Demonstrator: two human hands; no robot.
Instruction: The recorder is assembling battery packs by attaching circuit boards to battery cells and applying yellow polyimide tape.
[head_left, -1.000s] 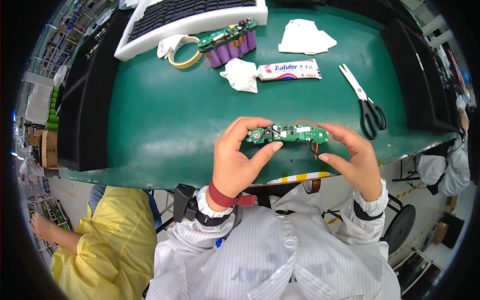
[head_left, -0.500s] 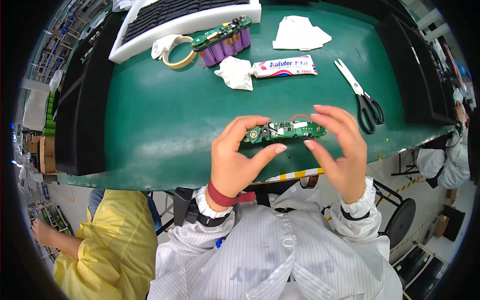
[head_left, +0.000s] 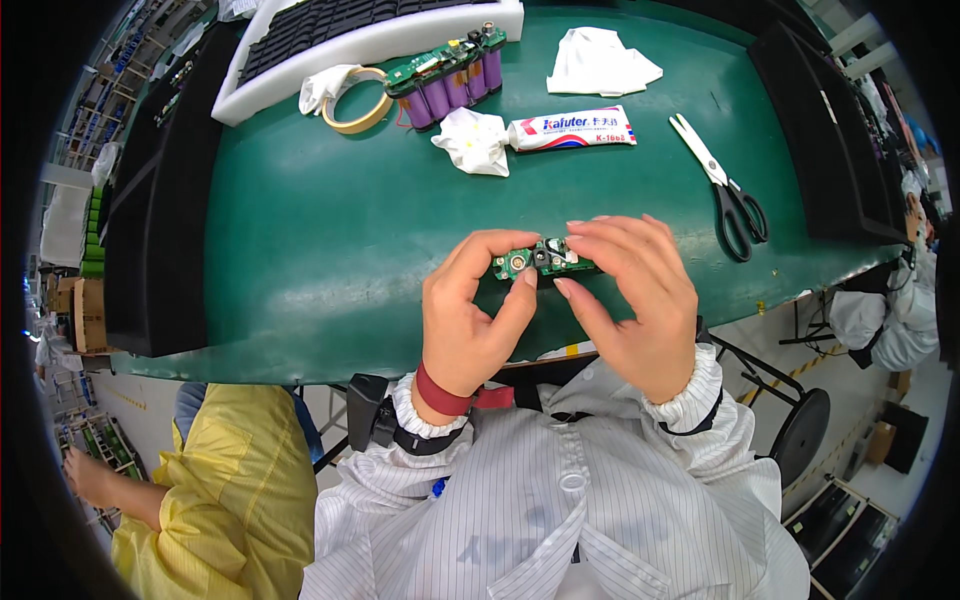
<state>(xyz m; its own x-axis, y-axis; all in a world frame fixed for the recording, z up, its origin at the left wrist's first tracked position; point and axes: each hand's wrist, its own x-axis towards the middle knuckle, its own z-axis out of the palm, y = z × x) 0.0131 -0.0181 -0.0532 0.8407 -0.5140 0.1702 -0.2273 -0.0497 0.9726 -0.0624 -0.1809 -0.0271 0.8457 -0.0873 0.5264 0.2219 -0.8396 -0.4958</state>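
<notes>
Over the near middle of the table is a narrow green circuit board [head_left: 517, 264], populated with small parts, a round metal fitting near its left end. My left hand [head_left: 468, 310] pinches that end, fingertips on the far edge and thumb on the near side. Around the middle of the board curves my right hand [head_left: 640, 300]. Its fingertips lie at the far edge by black and white parts, its thumb at the near edge. These fingers hide the board's right portion. A red band [head_left: 440, 392] circles my left wrist.
Beyond my hands lie a white glue tube [head_left: 572, 129], a crumpled white cloth [head_left: 472, 142], a purple battery pack [head_left: 450, 90] and a tape roll [head_left: 357, 105]. Scissors [head_left: 722, 190] lie at right. Black racks [head_left: 160, 220] flank the table. A person in yellow [head_left: 220, 480] sits at left.
My right hand has moved left along the circuit board, from its right end to its middle, covering the red wire seen before. My left thumb has moved in against the board.
</notes>
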